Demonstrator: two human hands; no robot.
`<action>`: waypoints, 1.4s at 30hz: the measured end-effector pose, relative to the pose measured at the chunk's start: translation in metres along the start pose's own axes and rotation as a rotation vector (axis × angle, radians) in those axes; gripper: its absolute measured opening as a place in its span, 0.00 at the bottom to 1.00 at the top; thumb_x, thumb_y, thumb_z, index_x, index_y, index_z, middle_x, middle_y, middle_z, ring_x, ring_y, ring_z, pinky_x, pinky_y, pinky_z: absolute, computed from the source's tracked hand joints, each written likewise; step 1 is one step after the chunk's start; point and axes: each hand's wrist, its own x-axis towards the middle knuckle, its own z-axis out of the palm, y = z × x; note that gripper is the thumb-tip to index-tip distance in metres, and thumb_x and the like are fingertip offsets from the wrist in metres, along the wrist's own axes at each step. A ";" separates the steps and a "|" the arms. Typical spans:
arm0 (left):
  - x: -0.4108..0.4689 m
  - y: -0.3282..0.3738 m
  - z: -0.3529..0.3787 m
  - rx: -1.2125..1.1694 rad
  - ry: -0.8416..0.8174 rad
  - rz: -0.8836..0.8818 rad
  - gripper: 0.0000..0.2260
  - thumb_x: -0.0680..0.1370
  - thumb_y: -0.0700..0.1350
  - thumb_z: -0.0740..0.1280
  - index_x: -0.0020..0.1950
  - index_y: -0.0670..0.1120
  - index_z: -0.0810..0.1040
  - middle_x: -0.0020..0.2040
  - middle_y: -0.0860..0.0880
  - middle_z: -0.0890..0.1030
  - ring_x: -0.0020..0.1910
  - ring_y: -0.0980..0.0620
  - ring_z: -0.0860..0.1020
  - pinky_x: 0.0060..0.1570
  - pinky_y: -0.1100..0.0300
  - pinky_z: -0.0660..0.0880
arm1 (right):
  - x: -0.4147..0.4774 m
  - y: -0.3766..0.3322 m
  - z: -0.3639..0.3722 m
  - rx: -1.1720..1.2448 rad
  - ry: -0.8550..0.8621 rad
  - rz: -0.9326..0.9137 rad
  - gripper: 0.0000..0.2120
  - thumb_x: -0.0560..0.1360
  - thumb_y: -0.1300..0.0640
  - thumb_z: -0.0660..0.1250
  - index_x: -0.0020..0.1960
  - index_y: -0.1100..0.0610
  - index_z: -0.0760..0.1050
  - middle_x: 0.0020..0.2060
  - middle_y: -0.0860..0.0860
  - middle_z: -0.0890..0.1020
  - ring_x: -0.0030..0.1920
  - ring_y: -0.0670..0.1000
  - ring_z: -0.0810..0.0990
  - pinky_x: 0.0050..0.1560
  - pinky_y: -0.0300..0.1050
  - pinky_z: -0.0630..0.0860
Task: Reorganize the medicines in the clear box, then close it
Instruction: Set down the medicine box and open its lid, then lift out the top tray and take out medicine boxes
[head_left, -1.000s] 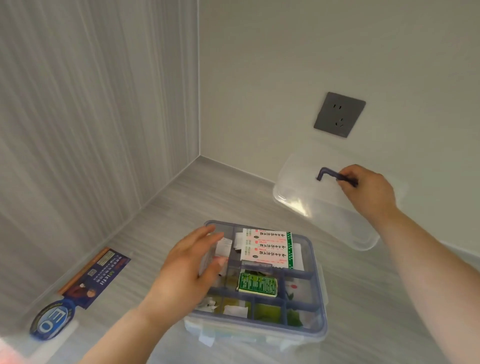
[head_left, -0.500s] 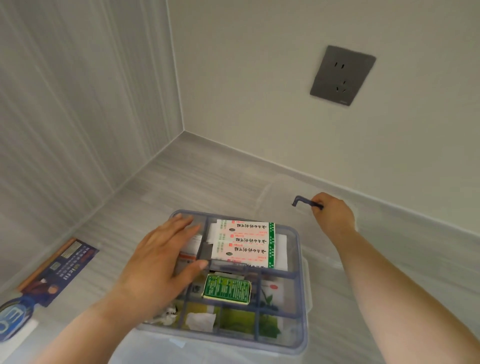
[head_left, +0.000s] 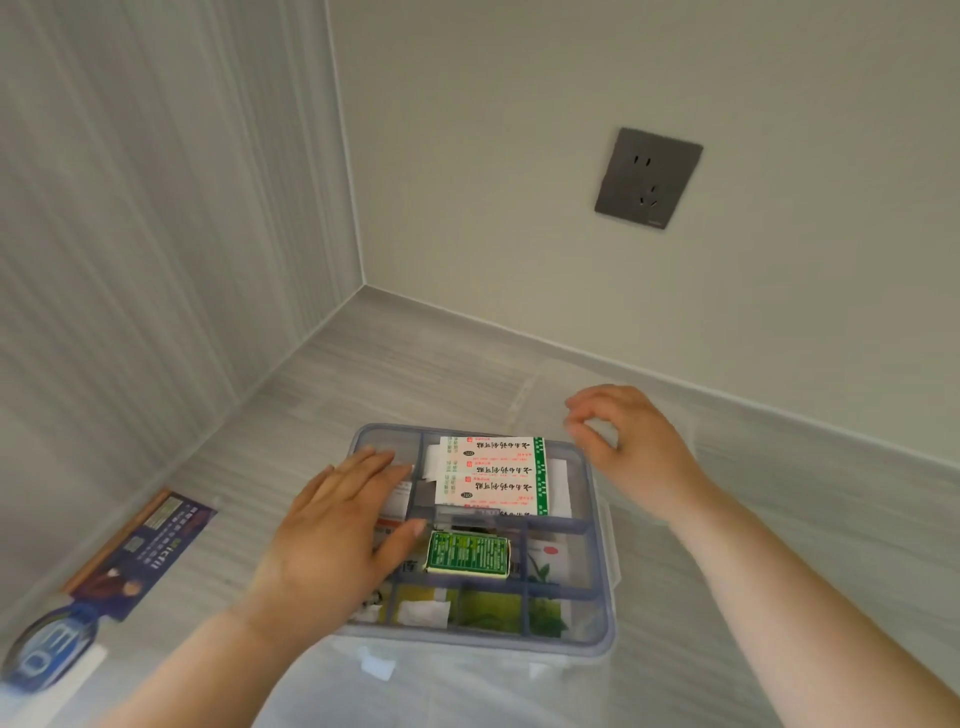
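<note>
The clear box stands on the grey counter with a blue-grey divider tray on top. In the tray's far part lies a white pack of sachets with red print and a green stripe. A small green medicine box rests on the middle dividers, and green-printed packets show through below. My left hand lies flat on the tray's left side, fingers straight. My right hand hovers over the box's far right corner, fingers loosely curled and holding nothing. The clear lid lies faintly visible on the counter behind the box.
A dark wall socket sits on the back wall above the counter. A blue printed packet and a round blue item lie along the left wall. The two walls meet in a corner behind the box.
My right hand lowered the lid by its dark handle onto the counter, let go and drew back toward the box's far right corner. My left hand stayed flat on the tray.
</note>
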 end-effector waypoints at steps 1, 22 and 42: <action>-0.001 0.001 -0.001 -0.037 0.013 0.008 0.27 0.74 0.62 0.54 0.70 0.52 0.57 0.74 0.53 0.58 0.72 0.56 0.54 0.70 0.63 0.47 | -0.011 -0.009 -0.002 -0.026 -0.083 -0.031 0.05 0.72 0.55 0.64 0.45 0.54 0.78 0.48 0.44 0.76 0.52 0.42 0.67 0.53 0.33 0.61; 0.006 -0.026 -0.034 -0.046 -0.016 0.084 0.08 0.73 0.48 0.65 0.51 0.52 0.79 0.72 0.53 0.62 0.68 0.52 0.62 0.61 0.64 0.62 | -0.049 -0.040 -0.006 -0.278 -0.133 0.051 0.07 0.72 0.58 0.65 0.45 0.56 0.82 0.49 0.49 0.84 0.64 0.49 0.68 0.59 0.40 0.65; 0.170 -0.084 -0.066 -0.884 0.330 -0.226 0.20 0.71 0.25 0.59 0.62 0.37 0.70 0.57 0.41 0.76 0.54 0.46 0.74 0.50 0.63 0.70 | 0.146 -0.046 0.033 -0.337 -0.064 -0.077 0.11 0.73 0.61 0.62 0.52 0.62 0.78 0.57 0.55 0.80 0.67 0.52 0.64 0.60 0.41 0.65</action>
